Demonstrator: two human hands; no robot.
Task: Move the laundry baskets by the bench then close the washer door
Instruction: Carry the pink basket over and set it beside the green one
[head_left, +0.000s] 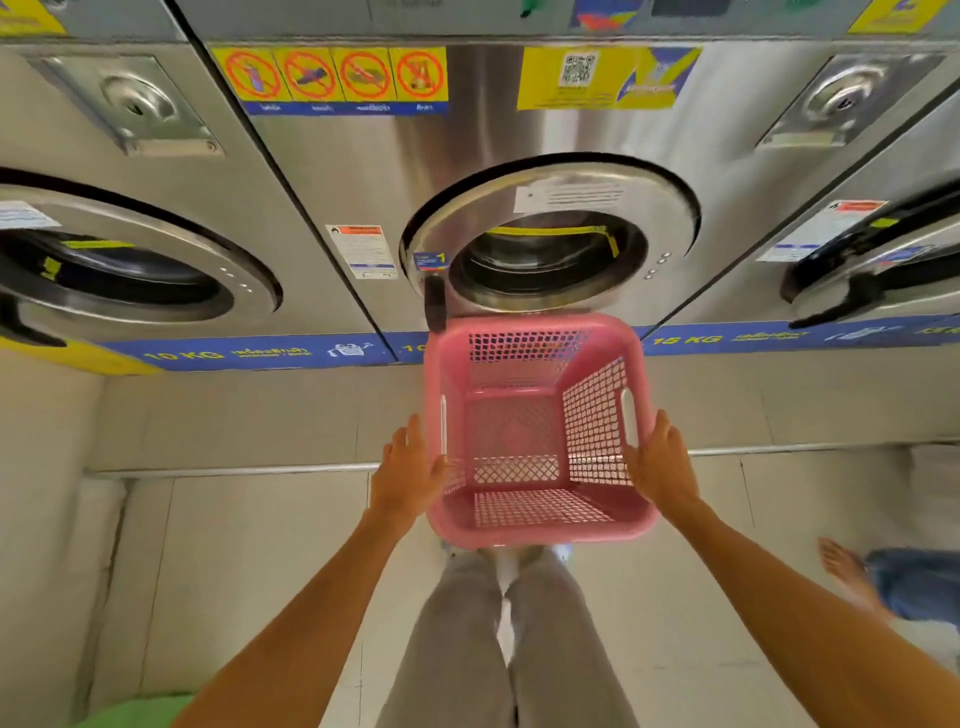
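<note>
A pink laundry basket (537, 431) is hanging in the air between the person's two hands, directly in front of the middle washer (550, 244) and above the person's grey-trousered legs (511, 639). Its open mouth is facing up toward the camera, its perforated floor is facing down, and it is tipping slightly so the near rim sits lower. It is close to square, with its slightly longer run pointing from the person toward the washer; nothing is lying inside it. The left hand (408, 470) is pressing flat against the left wall with fingers spread, and the right hand (660, 462) is pressing against the right wall just below the handle slot, fingers also extended, so the basket is being squeezed between the palms.

The middle washer's round door (550, 208) is standing slightly ajar, its black handle (435, 304) hanging just above the basket's far left corner. More steel machines are flanking it on each side, with a blue band (249, 353) reading 10 KG running along their base. The floor (234, 545) is pale tile. Another person's bare foot (847, 577) is showing at the right edge, and something green (135, 712) is lying at the lower left.
</note>
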